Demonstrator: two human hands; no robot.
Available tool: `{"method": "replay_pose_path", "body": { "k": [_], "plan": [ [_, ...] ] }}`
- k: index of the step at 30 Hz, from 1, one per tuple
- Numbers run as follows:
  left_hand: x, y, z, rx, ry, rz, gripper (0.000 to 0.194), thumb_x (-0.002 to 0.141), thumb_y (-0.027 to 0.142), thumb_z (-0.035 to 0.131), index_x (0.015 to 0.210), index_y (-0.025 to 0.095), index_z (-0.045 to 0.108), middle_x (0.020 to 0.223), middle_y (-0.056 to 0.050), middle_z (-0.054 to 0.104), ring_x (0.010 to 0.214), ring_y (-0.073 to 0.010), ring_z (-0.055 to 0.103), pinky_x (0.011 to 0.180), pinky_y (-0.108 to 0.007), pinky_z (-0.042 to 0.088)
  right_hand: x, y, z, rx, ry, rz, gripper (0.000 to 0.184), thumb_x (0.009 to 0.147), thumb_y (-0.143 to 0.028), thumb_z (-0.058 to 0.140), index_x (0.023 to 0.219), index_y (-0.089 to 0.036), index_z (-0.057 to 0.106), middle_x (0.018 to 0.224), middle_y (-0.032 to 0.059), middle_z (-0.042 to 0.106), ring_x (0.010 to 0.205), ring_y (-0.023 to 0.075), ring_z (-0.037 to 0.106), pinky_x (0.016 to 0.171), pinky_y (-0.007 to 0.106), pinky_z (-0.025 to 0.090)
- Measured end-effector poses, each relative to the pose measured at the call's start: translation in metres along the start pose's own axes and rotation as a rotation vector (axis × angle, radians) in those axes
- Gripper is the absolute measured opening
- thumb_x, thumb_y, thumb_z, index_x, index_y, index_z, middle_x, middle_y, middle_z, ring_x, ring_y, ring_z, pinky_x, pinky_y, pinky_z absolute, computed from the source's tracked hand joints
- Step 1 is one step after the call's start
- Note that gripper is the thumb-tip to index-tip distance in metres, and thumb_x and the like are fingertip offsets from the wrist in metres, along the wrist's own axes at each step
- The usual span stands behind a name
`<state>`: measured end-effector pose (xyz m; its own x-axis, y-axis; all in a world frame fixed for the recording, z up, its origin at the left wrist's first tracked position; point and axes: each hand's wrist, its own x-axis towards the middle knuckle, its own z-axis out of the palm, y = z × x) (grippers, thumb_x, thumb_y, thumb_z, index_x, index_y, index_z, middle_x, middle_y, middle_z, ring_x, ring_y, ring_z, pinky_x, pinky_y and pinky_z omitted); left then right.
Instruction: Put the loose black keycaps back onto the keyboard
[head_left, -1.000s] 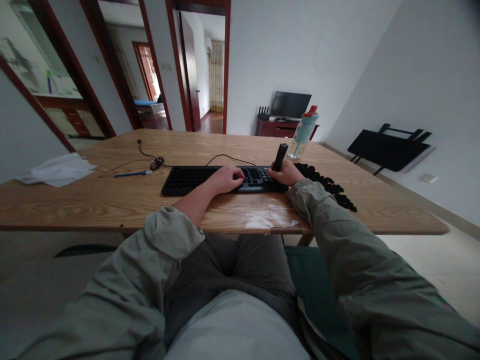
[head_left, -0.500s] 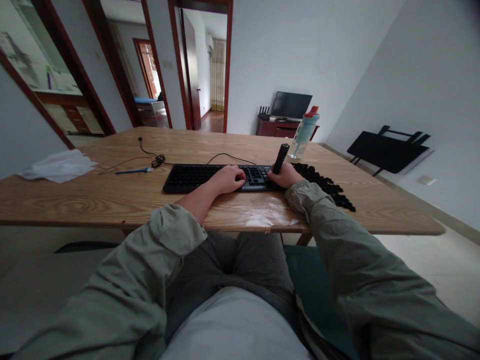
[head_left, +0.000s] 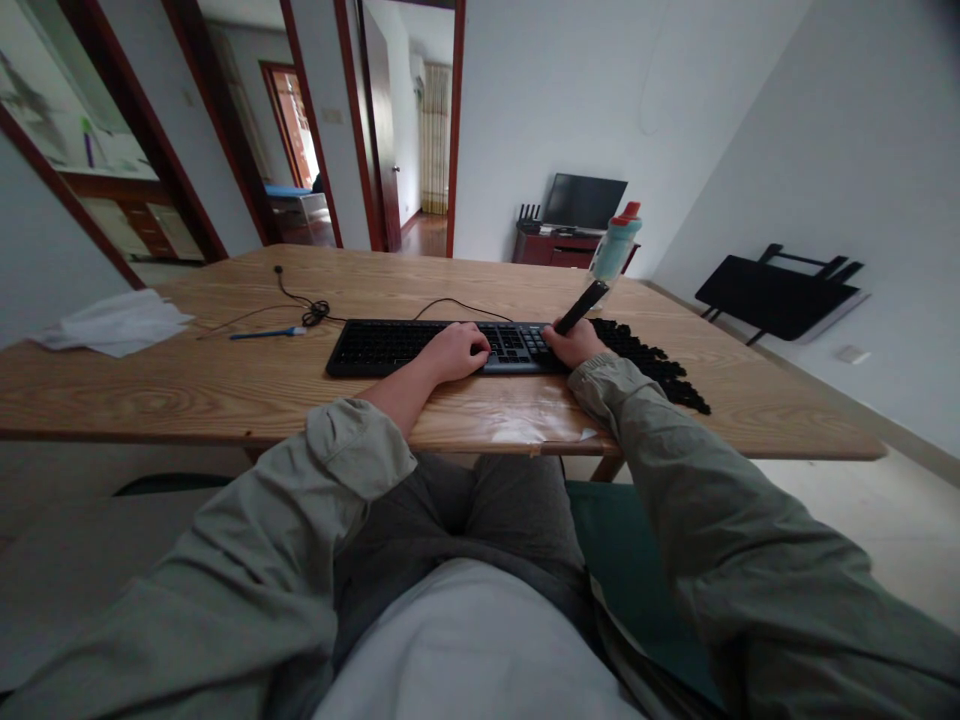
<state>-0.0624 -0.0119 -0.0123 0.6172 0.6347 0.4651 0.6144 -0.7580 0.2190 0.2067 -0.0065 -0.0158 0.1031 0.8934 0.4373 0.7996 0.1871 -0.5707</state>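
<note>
A black keyboard [head_left: 375,348] lies flat along the near side of the wooden table. My left hand [head_left: 454,352] rests on its middle with the fingers curled down onto the keys; the fingertips are partly hidden. Over the keyboard's right end my right hand [head_left: 576,342] is closed round a black stick-shaped tool [head_left: 583,307], which leans up and to the right. The tool's lower end is hidden by the hand. Just right of that hand spreads a patch of small black pieces [head_left: 660,370] that look like keycaps.
A bottle with a red cap [head_left: 616,240] stands behind the right hand. To the left lie a blue brush [head_left: 268,333], a coiled black cable [head_left: 315,312] and white tissue [head_left: 116,322]. The table's front edge [head_left: 187,438] runs close to my lap.
The black tool in my right hand has tipped from nearly upright to leaning right. My left hand stays in place on the keyboard. The view has shifted slightly.
</note>
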Motion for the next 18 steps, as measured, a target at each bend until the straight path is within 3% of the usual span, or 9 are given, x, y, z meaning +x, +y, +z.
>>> {"method": "replay_pose_path", "body": {
  "k": [12, 18],
  "plan": [
    [-0.002, 0.001, 0.002, -0.006, 0.038, -0.012, 0.021, 0.082, 0.026, 0.06, 0.091, 0.018, 0.078, 0.101, -0.007, 0.072, 0.095, -0.0214, 0.063, 0.097, -0.035, 0.048, 0.008, 0.019, 0.01, 0.129, 0.141, 0.05, 0.024, 0.078, -0.039, 0.057, 0.065, -0.02, 0.054, 0.065, 0.0053, 0.057, 0.066, 0.0182, 0.054, 0.067, 0.032, 0.047],
    [-0.002, 0.0, 0.002, -0.025, 0.035, -0.021, 0.021, 0.083, 0.026, 0.06, 0.091, 0.018, 0.078, 0.101, -0.007, 0.072, 0.095, -0.0204, 0.064, 0.097, -0.035, 0.048, 0.003, 0.011, 0.006, 0.093, 0.046, 0.0, 0.027, 0.079, -0.046, 0.06, 0.07, -0.021, 0.054, 0.067, 0.0044, 0.059, 0.07, 0.0194, 0.056, 0.073, 0.035, 0.049]
  ]
}}
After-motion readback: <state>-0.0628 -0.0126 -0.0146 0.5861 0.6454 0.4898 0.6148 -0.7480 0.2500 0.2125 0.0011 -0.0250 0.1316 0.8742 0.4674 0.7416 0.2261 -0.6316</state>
